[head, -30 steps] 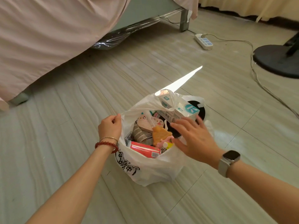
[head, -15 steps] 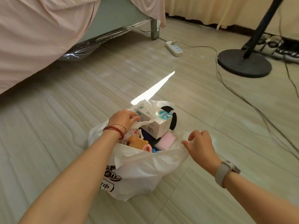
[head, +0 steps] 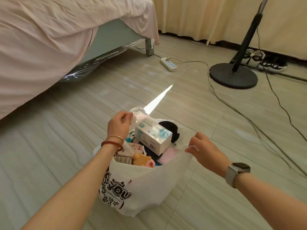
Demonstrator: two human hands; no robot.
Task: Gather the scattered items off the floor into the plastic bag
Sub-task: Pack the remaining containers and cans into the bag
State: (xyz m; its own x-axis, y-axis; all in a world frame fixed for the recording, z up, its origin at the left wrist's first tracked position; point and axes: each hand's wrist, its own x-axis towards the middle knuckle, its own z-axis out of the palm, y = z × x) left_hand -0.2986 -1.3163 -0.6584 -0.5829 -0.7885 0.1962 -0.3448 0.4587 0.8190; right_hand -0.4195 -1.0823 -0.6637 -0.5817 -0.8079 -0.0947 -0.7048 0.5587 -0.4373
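White plastic bag (head: 146,185) stands on the tiled floor (head: 49,155) near the bed's (head: 41,39) foot edge, mouth stretched open over a white-teal box (head: 152,136) and small items, left hand (head: 118,124) pinching the far-left rim, right hand (head: 206,151) pinching the right rim.

Inventory as recorded: one plastic bag (head: 146,185); one white box (head: 152,136); one bear-shaped item (head: 141,160); one pink pack (head: 167,156); one power strip (head: 168,64); one fan stand (head: 233,74); two hands, left (head: 118,124) and right (head: 206,152). Further bag contents were uncountable.
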